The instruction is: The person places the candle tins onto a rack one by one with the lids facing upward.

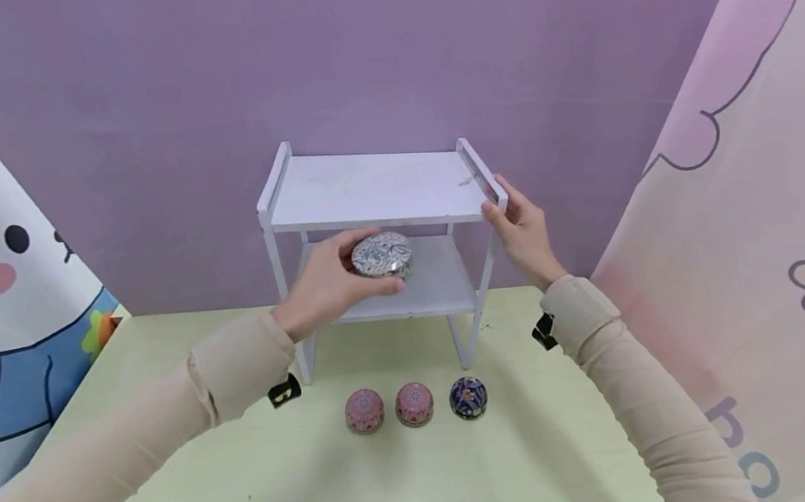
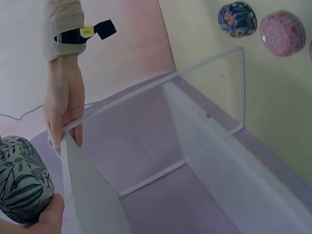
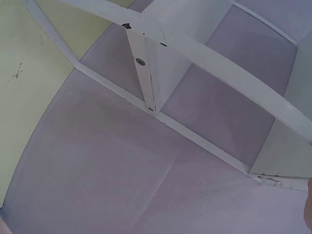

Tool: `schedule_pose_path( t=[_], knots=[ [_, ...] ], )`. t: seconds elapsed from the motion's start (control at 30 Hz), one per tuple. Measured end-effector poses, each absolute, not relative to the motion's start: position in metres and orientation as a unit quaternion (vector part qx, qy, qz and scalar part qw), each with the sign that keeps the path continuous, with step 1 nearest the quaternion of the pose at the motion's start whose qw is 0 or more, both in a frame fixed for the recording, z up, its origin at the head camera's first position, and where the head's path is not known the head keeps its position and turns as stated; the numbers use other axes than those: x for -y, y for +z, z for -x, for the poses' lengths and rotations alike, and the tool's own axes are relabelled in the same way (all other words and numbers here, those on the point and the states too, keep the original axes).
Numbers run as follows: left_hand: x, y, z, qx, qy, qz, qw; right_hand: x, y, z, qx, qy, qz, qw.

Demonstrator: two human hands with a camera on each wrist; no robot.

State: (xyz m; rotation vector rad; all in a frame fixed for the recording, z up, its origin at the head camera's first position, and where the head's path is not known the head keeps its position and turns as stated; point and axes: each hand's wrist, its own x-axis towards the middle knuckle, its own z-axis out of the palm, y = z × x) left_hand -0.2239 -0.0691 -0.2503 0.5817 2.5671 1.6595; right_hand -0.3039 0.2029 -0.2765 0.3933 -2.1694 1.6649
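My left hand (image 1: 334, 279) holds a round tin (image 1: 382, 255) with a dark leaf pattern on a pale ground, thumb on the near side and fingers behind. The tin is in the air before the white two-tier shelf rack (image 1: 373, 188); in the left wrist view the leafy tin (image 2: 24, 178) appears beside the upper board's front edge. At the rack's right front corner, my right hand (image 1: 525, 233) grips the upper tier's side rail, thumb in front. The right wrist view shows mostly the rack's side frame (image 3: 234, 78), with only a sliver of hand at its edge.
On the pale yellow table (image 1: 309, 477), in front of the rack, a row holds a pink tin (image 1: 364, 411), a second pink tin (image 1: 414, 404) and a dark blue floral tin (image 1: 468, 397). A purple backdrop (image 1: 365, 56) stands behind, with printed cartoon panels on both sides.
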Motion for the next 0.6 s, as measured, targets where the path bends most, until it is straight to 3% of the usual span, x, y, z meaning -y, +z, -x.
schedule_pose_path(
  t=[0.6],
  knots=[
    [0.032, -0.202, 0.262, -0.838, 0.511, -0.194, 0.003, -0.207, -0.275, 0.304, 0.770, 0.595, -0.153, 0.173]
  ],
)
